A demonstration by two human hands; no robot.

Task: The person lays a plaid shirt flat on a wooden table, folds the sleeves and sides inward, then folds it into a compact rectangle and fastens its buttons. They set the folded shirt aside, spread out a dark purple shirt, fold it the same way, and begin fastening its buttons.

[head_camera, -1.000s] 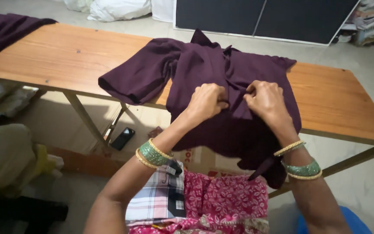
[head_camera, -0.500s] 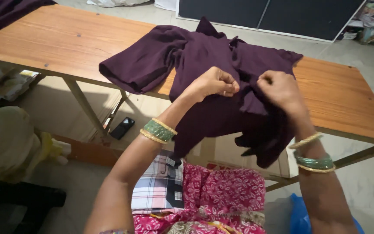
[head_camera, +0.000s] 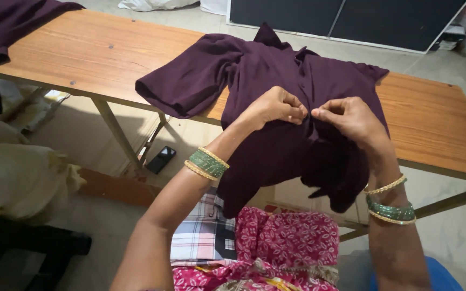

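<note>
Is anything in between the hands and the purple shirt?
No, nothing is. The left hand and right hand both pinch the dark purple shirt directly, at the middle of its front, on the wooden table.

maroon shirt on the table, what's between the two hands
In the head view, a raised fold of the maroon shirt runs between the left hand and right hand, both pinching it.

Dark maroon shirt (head_camera: 276,81) lay on an orange-brown wooden bench (head_camera: 98,54); bangles (head_camera: 207,163) were green and gold; the lap cloth (head_camera: 287,242) was pink floral.
</note>
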